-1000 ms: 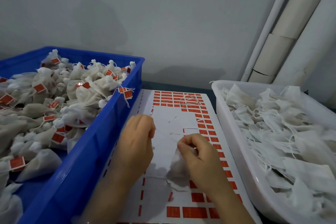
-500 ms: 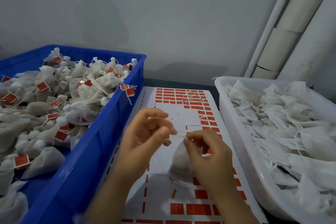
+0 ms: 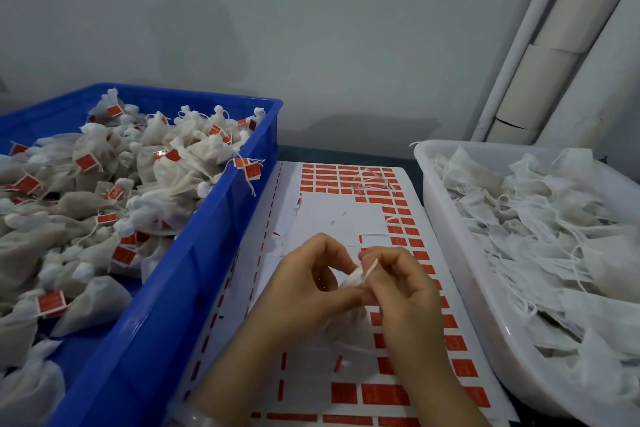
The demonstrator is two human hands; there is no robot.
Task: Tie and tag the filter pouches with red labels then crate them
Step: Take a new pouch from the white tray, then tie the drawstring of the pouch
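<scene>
Both hands meet over the white sheet of red labels in the middle. My left hand and my right hand together pinch the neck of a white filter pouch; most of the pouch is hidden under the fingers. A small label shows edge-on at my right fingertips. The blue crate on the left holds several tied pouches with red tags. The white tub on the right holds several untied pouches with loose strings.
A grey wall stands close behind the table. White pipes and a cardboard-coloured tube run up the back right corner. Loose string lies on the far end of the label sheet. The crate and tub hem the sheet in on both sides.
The hands have closed together on the pouch neck; earlier they were apart pulling the string. The pouch now sits lifted between the fingers, and a label appears at my right fingertips.
</scene>
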